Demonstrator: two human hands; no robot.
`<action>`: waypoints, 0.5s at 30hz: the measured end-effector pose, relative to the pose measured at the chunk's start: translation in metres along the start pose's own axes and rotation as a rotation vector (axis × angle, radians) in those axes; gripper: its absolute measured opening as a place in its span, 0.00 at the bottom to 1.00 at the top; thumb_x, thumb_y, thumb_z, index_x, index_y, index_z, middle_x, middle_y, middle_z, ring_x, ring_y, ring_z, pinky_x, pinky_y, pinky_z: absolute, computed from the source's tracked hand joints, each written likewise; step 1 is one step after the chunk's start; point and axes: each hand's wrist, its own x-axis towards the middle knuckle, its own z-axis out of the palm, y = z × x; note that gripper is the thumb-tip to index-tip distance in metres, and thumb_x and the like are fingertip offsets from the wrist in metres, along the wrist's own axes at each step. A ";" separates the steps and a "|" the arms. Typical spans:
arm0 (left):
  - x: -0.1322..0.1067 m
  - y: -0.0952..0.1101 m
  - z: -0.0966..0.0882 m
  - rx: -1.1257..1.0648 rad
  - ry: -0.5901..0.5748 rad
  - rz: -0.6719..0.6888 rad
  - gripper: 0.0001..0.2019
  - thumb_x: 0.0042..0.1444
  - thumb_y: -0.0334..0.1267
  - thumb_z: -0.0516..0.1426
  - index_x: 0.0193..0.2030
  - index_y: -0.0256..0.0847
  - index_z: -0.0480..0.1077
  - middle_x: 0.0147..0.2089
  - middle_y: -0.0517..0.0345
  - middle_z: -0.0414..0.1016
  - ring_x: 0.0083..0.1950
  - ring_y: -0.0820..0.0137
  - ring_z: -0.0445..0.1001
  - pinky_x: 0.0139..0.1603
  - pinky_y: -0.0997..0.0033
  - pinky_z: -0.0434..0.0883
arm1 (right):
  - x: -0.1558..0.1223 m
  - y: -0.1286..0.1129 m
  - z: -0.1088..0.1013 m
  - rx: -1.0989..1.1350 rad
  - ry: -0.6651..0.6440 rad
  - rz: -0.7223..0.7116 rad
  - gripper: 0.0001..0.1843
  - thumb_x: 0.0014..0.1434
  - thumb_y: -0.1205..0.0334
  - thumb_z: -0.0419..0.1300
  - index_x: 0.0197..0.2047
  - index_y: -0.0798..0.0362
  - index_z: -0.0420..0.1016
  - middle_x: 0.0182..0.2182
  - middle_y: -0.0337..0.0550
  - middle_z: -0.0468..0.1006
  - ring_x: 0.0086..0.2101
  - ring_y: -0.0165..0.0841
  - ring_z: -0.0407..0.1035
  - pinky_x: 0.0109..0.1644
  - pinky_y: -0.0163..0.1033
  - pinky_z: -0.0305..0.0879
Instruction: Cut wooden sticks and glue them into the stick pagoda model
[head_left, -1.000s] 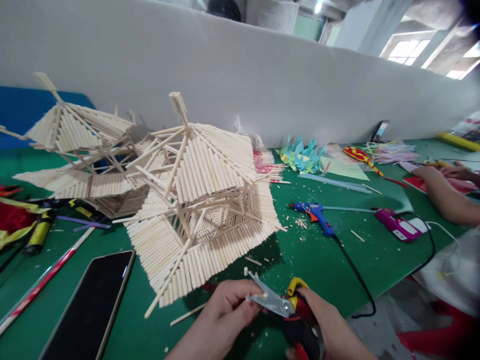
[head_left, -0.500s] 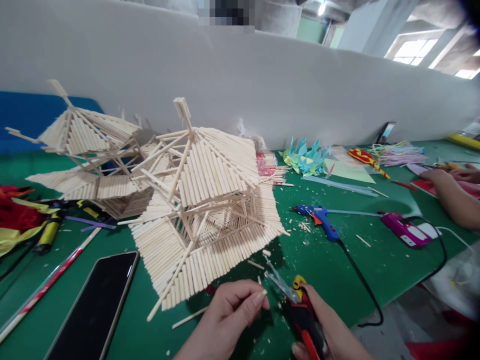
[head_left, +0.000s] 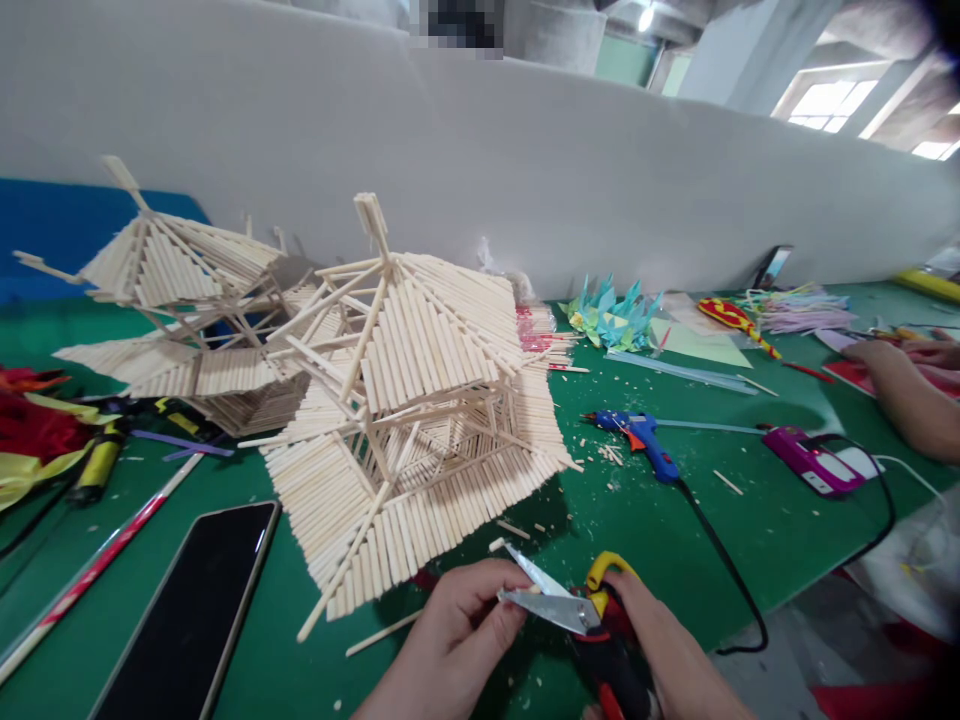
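A short wooden stick [head_left: 534, 589], mostly hidden, is pinched in the closed fingers of the person's left hand [head_left: 466, 622], its pale end lying between the parted blades of a pair of scissors [head_left: 583, 614]. The right hand [head_left: 654, 635] is wrapped around the scissors' black, red and yellow handles, its fingers partly out of sight. Both hands are at the near edge of a green desk [head_left: 697, 550] scattered with wood crumbs, and a loose stick [head_left: 384, 634] lies just beside the left hand. Right behind them stands a wooden model [head_left: 431, 345] with a peaked roof, built from rows of thin sticks; a similar second model [head_left: 176, 260] is behind it to the left. A dark-screened phone [head_left: 191, 605] lies at the near left. To the right are a blue glue gun [head_left: 637, 437] with a black cord, then a purple power block [head_left: 810, 462]. Farther back sits spiky teal folded paper [head_left: 613, 315], and at the far right another person's forearm [head_left: 911, 400] rests over the desk.
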 end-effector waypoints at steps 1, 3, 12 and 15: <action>0.000 0.000 0.000 0.023 0.000 0.023 0.11 0.51 0.44 0.54 0.30 0.39 0.72 0.29 0.59 0.70 0.30 0.73 0.65 0.31 0.76 0.61 | -0.001 -0.002 0.000 0.003 0.000 0.002 0.16 0.61 0.60 0.43 0.35 0.48 0.71 0.21 0.39 0.72 0.31 0.33 0.71 0.36 0.34 0.66; 0.000 0.000 -0.001 0.076 -0.007 0.084 0.10 0.53 0.40 0.53 0.30 0.39 0.72 0.29 0.57 0.72 0.31 0.72 0.67 0.33 0.76 0.62 | -0.004 -0.005 -0.001 0.010 -0.007 0.001 0.13 0.61 0.59 0.46 0.38 0.51 0.70 0.28 0.40 0.74 0.34 0.32 0.70 0.38 0.36 0.66; 0.001 0.003 -0.003 0.419 -0.034 0.387 0.10 0.55 0.29 0.48 0.30 0.38 0.70 0.26 0.56 0.71 0.28 0.73 0.68 0.30 0.78 0.63 | -0.018 -0.003 0.005 0.003 -0.057 0.045 0.15 0.58 0.58 0.53 0.47 0.53 0.65 0.46 0.44 0.68 0.41 0.34 0.67 0.42 0.45 0.66; -0.001 0.002 -0.003 0.512 -0.060 0.419 0.10 0.56 0.29 0.47 0.31 0.38 0.69 0.27 0.57 0.69 0.29 0.74 0.67 0.30 0.79 0.63 | -0.019 0.004 0.011 -0.030 -0.085 0.094 0.14 0.58 0.59 0.53 0.47 0.52 0.64 0.44 0.43 0.69 0.39 0.32 0.68 0.41 0.43 0.66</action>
